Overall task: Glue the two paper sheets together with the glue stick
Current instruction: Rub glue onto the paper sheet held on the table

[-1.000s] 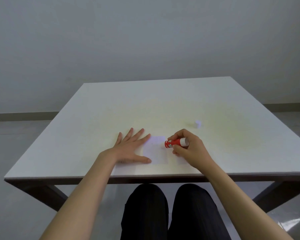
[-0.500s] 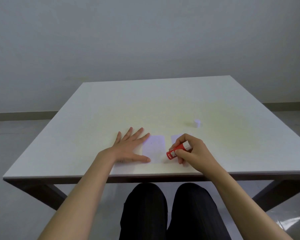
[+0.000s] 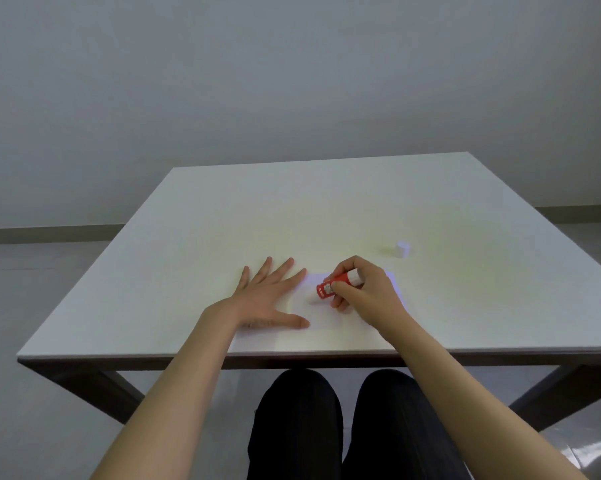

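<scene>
A small white paper sheet (image 3: 318, 311) lies near the table's front edge. My left hand (image 3: 269, 297) rests flat with fingers spread, its thumb and forefinger on the sheet's left side. My right hand (image 3: 363, 291) grips a red glue stick (image 3: 337, 285) with a white end, tilted so its lower tip touches the sheet's upper middle. A second pale sheet (image 3: 390, 277) peeks out behind my right hand, mostly hidden by it.
The white glue cap (image 3: 403, 248) stands on the white table (image 3: 326, 209) to the back right of my right hand. The table's front edge runs just below my wrists, with my dark-trousered legs under it.
My right hand has swept the glue stick from the sheet's lower right edge up and left onto its upper middle. My left hand has kept still on the paper.
</scene>
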Demonstrator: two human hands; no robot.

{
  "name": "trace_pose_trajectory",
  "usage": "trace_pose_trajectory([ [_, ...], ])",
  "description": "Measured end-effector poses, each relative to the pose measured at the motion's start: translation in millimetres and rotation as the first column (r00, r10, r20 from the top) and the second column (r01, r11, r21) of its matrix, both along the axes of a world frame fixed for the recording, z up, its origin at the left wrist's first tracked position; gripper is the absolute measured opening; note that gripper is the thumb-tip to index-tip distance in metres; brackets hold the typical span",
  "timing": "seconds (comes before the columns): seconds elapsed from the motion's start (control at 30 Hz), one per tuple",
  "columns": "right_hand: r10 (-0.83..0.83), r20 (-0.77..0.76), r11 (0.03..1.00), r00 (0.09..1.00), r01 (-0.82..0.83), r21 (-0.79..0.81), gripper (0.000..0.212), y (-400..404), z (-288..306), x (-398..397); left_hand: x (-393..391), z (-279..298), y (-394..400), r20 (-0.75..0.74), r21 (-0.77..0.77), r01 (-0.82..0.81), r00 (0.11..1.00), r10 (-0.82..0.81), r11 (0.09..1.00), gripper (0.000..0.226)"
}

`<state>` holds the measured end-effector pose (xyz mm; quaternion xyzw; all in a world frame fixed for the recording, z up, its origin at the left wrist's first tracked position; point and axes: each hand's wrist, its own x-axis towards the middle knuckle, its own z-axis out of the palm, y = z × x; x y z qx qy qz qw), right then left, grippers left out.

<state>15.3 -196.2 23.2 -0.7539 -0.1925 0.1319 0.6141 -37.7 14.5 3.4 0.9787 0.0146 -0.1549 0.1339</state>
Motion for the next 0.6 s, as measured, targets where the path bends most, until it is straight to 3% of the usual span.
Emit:
trace_pose_trajectory([
  [0.13, -0.206, 0.007, 0.978, 0.978, 0.206, 0.020, 0.011, 7.2, 0.8, 5.8, 0.2, -0.5, -0.3, 0.000, 0.001, -0.002, 1.000, 0.002, 1.000, 0.100],
  [0.33, 0.009, -0.018, 1.000, 1.000, -0.009, -0.001, 0.013, 15.3, -5.4, -12.7, 0.0, 0.1, -0.1, 0.006, -0.003, 0.013, 1.000, -0.013, 1.000, 0.102],
  [0.5, -0.154, -0.026, 0.987, 0.988, 0.155, 0.029, 0.011, 22.7, 0.1, -5.3, 0.6, 0.3, 0.0, 0.007, -0.015, -0.001, 1.000, 0.001, 1.000, 0.103],
  [0.6, -0.054, -0.052, 0.999, 0.997, 0.053, -0.008, 0.012, 20.2, 0.1, -7.3, 1.0, -0.2, 0.4, 0.007, -0.007, 0.007, 1.000, -0.007, 1.000, 0.105],
])
